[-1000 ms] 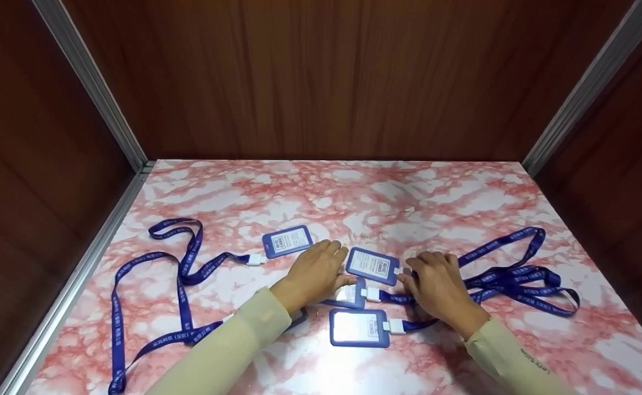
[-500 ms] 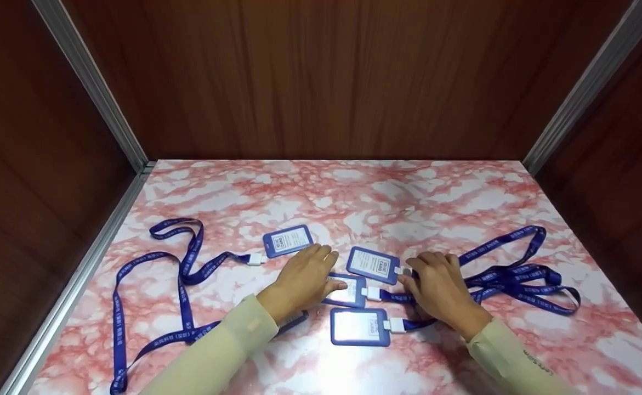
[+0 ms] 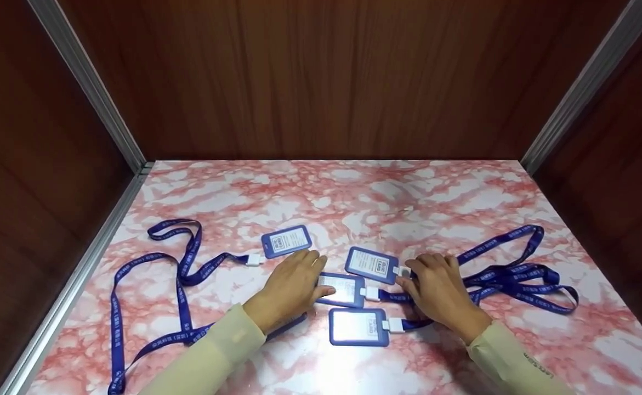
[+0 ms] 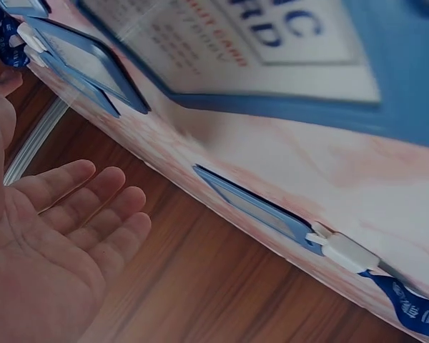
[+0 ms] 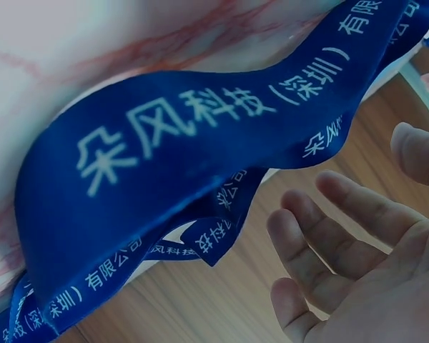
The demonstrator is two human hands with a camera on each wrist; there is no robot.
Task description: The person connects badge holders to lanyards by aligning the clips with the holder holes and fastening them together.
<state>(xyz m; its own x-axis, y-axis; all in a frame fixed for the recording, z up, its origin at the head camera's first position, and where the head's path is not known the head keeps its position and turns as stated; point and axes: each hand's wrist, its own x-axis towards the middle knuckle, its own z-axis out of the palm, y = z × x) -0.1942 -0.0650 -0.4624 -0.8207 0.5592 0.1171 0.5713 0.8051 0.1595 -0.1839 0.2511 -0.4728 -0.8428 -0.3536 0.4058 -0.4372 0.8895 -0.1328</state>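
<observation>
My left hand (image 3: 290,285) hovers palm down with relaxed fingers and thumb spread, its thumb overlapping the middle badge holder (image 3: 342,289). In the left wrist view, nothing lies in that hand's palm. My right hand (image 3: 436,285) is over the blue lanyards beside the white clip (image 3: 403,272) of the upper badge holder (image 3: 373,265). Its fingers look loosely bent and apart from the thumb in the right wrist view, where a printed blue lanyard (image 5: 200,121) passes in front. Below the middle holder lies a third badge holder (image 3: 358,327), clip to the right.
Another badge holder (image 3: 287,241) lies back left, its lanyard (image 3: 118,318) looped over the left side. One more holder (image 3: 292,325) is partly hidden under the left forearm. Lanyard loops (image 3: 518,274) spread at right. Wooden panels (image 3: 321,82) enclose the marbled tabletop (image 3: 277,192).
My left hand has drawn back to the left, away from the upper right holder, uncovering more of the middle one. My right hand and the badge holders stay nearly still.
</observation>
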